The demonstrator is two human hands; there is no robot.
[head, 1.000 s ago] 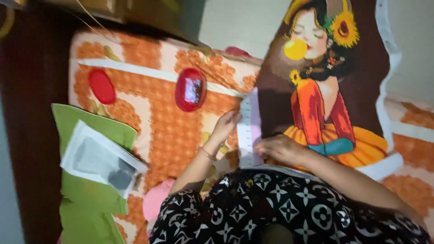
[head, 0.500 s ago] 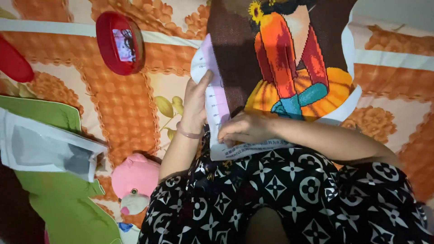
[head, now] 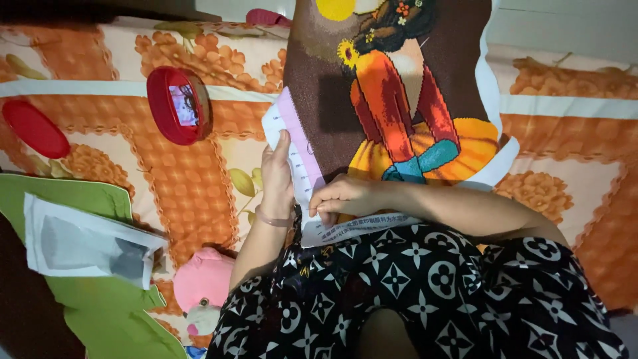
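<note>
A large cross-stitch canvas [head: 399,86] with a colourful figure of a dancer on a brown ground lies over my lap and the bed. My left hand [head: 276,176] grips its white left edge, fingers curled around the border. My right hand [head: 345,198] pinches the lower white margin of the canvas, fingertips pressed together near the printed strip. Whether a needle is between those fingers cannot be made out. My lap is covered by black cloth with a white pattern [head: 425,286].
An orange floral bedsheet [head: 179,186] covers the bed. On it lie a round red open case [head: 178,105], its red lid [head: 34,129], a green cloth [head: 100,306] with a clear plastic bag [head: 83,240], and a pink plush toy [head: 203,287].
The view has shifted, bringing the canvas closer and more centred. My left hand has slid up along the canvas edge; my right hand stays at the lower margin.
</note>
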